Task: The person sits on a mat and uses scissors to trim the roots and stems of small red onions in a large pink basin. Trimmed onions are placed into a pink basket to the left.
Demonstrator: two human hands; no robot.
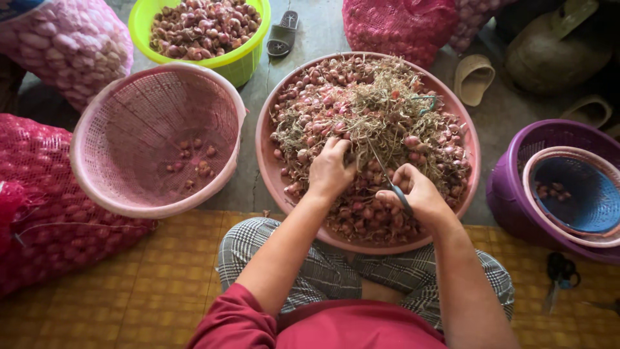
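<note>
Gripping scissors (389, 179) in my closed right hand (416, 194), blades angled up-left toward my left hand (330, 169), I see that hand clenched on shallots (361, 213) and dry stalks (374, 110) mid-basin (265, 155), the nearer hand to the pile.

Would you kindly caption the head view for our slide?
Left hand grips shallots in a pink basin; right hand holds scissors.

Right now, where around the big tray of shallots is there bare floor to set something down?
Bare concrete shows between the pink basket and the tray, narrow. Woven mat lies free left of the knee. Crowded: tray centre, where the left hand and right hand with scissors work.
</note>
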